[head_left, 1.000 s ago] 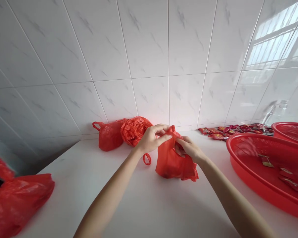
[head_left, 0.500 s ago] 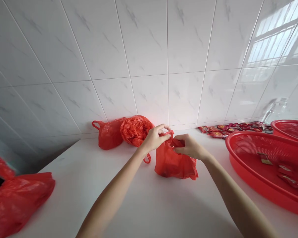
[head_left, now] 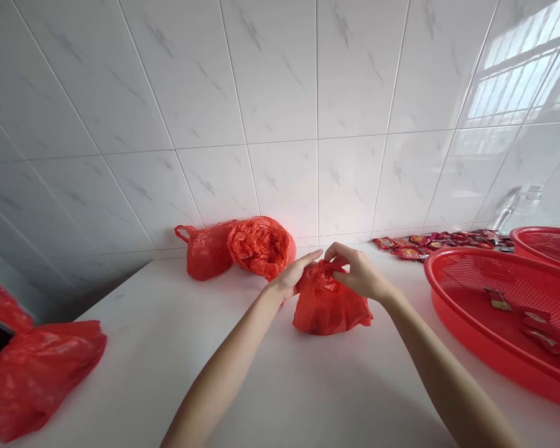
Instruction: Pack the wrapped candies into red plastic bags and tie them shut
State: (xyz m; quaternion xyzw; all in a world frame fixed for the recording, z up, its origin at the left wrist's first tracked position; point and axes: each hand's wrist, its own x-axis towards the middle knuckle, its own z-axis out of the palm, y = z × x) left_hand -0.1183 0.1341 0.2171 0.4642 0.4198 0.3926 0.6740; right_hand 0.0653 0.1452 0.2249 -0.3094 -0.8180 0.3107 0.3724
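A red plastic bag (head_left: 331, 311) stands on the white table in front of me, its top gathered and twisted. My left hand (head_left: 293, 279) is at the left side of the gathered neck, the thumb stretched along it and the other fingers partly hidden behind the plastic. My right hand (head_left: 357, 272) pinches the neck from the right with bent fingers. What lies inside the bag shows only as a dark shape near its bottom. Just behind my left hand sits a wide-mouthed red bag (head_left: 261, 246) full of crumpled red plastic.
Beside the crumpled plastic, a filled red bag (head_left: 209, 252) leans near the tiled wall. Another red bag (head_left: 46, 373) is at the left table edge. To the right stand a large red basket (head_left: 466, 311) holding a few packets, a second basket (head_left: 546, 233), and small red packets (head_left: 448, 239).
My left hand has moved down onto the bag's neck, and my right hand has risen slightly. The bag's top, looser before, is now drawn together.
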